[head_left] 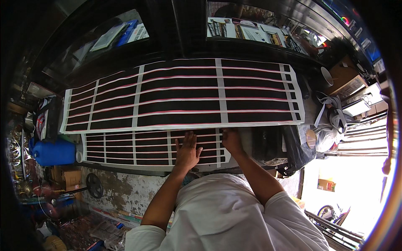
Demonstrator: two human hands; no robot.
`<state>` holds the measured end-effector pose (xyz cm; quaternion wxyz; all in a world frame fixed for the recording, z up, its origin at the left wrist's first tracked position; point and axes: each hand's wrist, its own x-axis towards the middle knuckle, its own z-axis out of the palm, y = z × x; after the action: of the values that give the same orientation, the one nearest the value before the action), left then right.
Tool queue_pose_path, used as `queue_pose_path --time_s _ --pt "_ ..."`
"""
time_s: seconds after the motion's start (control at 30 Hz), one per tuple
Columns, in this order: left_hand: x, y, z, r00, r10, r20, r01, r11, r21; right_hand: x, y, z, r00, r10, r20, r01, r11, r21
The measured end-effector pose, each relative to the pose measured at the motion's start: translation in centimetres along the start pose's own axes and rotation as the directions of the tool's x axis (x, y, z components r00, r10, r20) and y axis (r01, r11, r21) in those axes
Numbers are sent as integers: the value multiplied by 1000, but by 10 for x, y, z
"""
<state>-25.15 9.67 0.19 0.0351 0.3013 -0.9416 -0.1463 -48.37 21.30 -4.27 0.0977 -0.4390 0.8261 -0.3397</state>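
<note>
A long black sheet with white and red lines and pale cross strips (180,98) lies across the bench. Partly under its near edge is a smaller, similarly striped black sheet (151,147). My left hand (189,151) rests flat on the smaller sheet, fingers spread, their tips close to the big sheet's near edge. By the smaller sheet's right end, my right hand (231,141) has its fingers curled in, beside a pale strip (218,159) that runs past the sheet's near edge. Whatever those fingers grip is hidden.
On the left stands a blue plastic jug (54,152). Black plastic wrapping (299,146) and a bundle of grey straps (333,113) lie to the right, with a white cup (326,77) farther back. Glass-fronted cabinets holding papers (251,32) line the far side.
</note>
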Motion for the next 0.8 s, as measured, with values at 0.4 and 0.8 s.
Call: queue_pose_path --time_s 0.4,0.8 --pt "39 35 -6 966 200 163 -194 979 -56 7 -12 -7 1000 -14 13 14 1000 22" --pt "56 38 -13 956 147 255 -129 988 -86 12 -12 17 981 -63 183 105 967 -231"
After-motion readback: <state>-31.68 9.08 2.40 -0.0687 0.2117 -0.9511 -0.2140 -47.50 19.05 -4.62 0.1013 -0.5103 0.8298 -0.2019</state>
